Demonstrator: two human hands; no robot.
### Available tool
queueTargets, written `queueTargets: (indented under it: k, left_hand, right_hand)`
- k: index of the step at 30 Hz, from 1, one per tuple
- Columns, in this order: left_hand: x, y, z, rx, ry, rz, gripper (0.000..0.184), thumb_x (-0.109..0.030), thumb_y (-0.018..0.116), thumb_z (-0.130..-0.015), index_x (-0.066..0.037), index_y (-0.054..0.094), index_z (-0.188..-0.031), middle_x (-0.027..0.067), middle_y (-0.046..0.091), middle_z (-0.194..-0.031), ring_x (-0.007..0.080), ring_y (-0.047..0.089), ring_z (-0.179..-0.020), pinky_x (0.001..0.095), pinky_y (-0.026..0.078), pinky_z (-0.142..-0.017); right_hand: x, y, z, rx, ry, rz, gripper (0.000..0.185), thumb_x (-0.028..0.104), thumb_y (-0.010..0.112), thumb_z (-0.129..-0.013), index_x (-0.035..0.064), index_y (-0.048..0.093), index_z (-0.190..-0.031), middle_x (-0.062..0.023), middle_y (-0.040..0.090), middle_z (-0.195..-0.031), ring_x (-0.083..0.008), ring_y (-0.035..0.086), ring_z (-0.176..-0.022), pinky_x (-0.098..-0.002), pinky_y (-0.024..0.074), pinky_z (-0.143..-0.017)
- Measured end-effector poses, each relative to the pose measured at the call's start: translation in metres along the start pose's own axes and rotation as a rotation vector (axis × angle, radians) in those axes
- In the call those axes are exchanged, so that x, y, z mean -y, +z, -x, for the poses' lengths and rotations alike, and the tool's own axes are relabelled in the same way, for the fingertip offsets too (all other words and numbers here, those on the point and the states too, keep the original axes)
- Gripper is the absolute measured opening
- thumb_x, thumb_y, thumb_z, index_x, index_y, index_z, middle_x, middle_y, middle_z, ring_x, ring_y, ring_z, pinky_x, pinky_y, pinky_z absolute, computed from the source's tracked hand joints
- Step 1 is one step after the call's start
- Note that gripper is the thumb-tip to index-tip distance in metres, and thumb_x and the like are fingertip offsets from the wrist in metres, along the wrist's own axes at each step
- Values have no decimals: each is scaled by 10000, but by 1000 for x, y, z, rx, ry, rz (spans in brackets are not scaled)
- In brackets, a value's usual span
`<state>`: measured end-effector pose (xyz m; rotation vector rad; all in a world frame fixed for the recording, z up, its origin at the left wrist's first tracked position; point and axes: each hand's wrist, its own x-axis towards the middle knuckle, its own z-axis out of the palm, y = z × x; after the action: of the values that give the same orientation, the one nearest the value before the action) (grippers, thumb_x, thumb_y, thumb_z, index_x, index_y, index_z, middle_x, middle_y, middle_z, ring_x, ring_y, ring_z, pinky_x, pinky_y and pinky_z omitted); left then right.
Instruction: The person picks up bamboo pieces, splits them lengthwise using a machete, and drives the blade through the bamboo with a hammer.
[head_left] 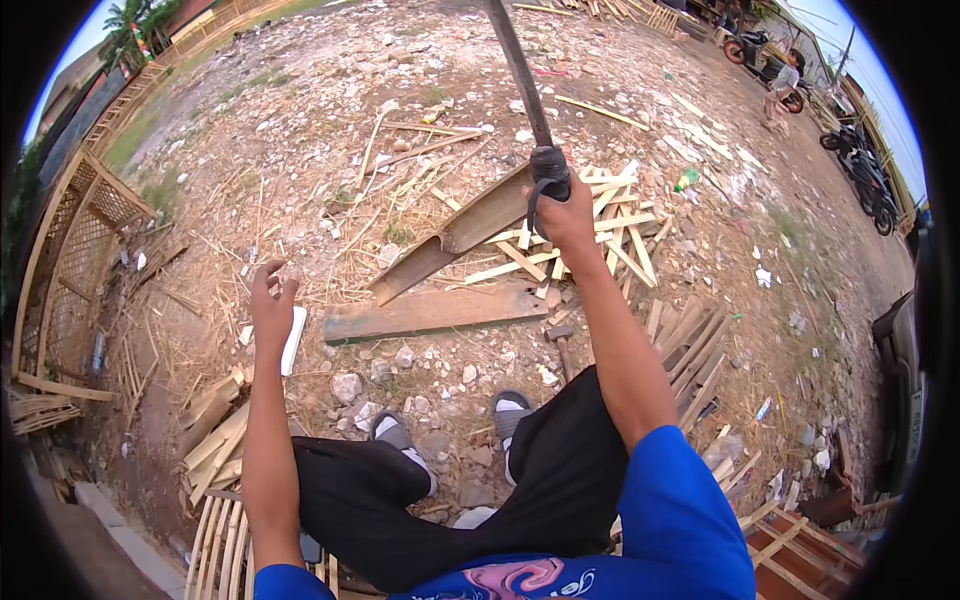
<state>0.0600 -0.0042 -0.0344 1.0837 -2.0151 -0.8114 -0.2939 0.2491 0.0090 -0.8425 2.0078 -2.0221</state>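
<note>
My right hand (pixel 566 215) grips the black-wrapped handle of a machete (pixel 522 75), its long dark blade pointing up and away from me. My left hand (pixel 272 300) hangs in the air at the left, fingers apart and holding nothing. Just beside it shows a white strip (pixel 294 340). Between my hands, a split half of bamboo (pixel 455 232) slants with its hollow side showing, near a thick wooden board (pixel 430 312) on the ground. Behind my right hand lies a pile of pale split bamboo strips (pixel 625 225).
A hammer (pixel 560 340) lies by my right knee. More bamboo pieces (pixel 690 345) are heaped at the right, others (pixel 215 440) at the left. A lattice bamboo frame (pixel 75 270) stands far left. Motorcycles (pixel 862 175) and a person (pixel 783 90) are at the far right.
</note>
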Motion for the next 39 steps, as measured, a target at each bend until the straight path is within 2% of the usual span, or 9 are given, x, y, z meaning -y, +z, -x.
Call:
queueTargets:
  k: [3,5,12,19,27,30,32,36,39]
  left_hand:
    - [-49,32,15,218,242,5,390,-185,679,-878,-47,558,-1222,133,581,-1253,317,542,-1169,414,452,-948]
    - [-64,53,23,304,379,-21,451,-191,695,-864,-29,533,-1252,165,573,-1253,334,538,-1171,408,439,-979]
    - [-65,95,44,459,230,90,738,-278,815,-772,19,432,-1329,216,576,-1210,335,559,-1133,417,438,-979]
    - [-56,98,35,531,292,462,487,-134,775,-792,-63,577,-1231,103,676,-1102,216,646,-1017,346,500,-875]
    - [-37,119,26,597,315,477,155,-75,709,-837,-42,681,-986,38,695,-971,90,642,-922,265,532,-767]
    - [-52,116,24,346,340,394,229,-175,712,-818,-57,701,-1013,105,713,-885,208,690,-810,329,532,-715]
    - [-44,113,21,190,232,153,282,-313,740,-802,-59,711,-921,146,682,-736,323,669,-694,395,516,-642]
    - [-75,77,24,116,155,-49,438,-439,740,-808,-7,670,-802,164,629,-651,351,638,-626,434,485,-594]
    - [-63,75,18,69,139,-88,434,-429,736,-813,0,667,-811,179,633,-661,367,638,-638,446,486,-599]
  right_hand:
    - [17,20,11,69,-605,430,359,64,748,-700,26,620,-1033,-90,634,-977,-265,650,-791,-350,493,-700]
    - [42,38,31,241,-498,487,421,62,739,-663,39,623,-1066,-116,609,-1137,-363,636,-955,-405,500,-796]
    - [33,93,60,532,-638,666,459,53,700,-657,91,621,-1107,-94,592,-1210,-320,608,-1061,-413,522,-848]
    - [36,99,73,674,-793,599,458,52,713,-634,96,619,-1080,-67,573,-1193,-304,585,-1053,-392,527,-827]
    - [59,93,95,652,-680,555,415,63,716,-642,109,656,-1050,-114,486,-1349,-360,499,-1217,-442,504,-923]
    - [71,89,102,566,-601,459,358,78,736,-661,112,657,-1008,-154,405,-1403,-399,440,-1261,-457,485,-929]
    - [81,84,109,497,-578,464,365,60,739,-672,72,632,-1020,-179,495,-1295,-374,558,-1120,-434,504,-856]
    - [82,78,119,546,-72,264,316,91,734,-755,36,614,-1042,-132,685,-846,-241,672,-774,-325,499,-729]
    - [68,84,127,496,-58,233,319,100,717,-768,21,617,-1060,-144,688,-898,-231,671,-792,-329,501,-737]
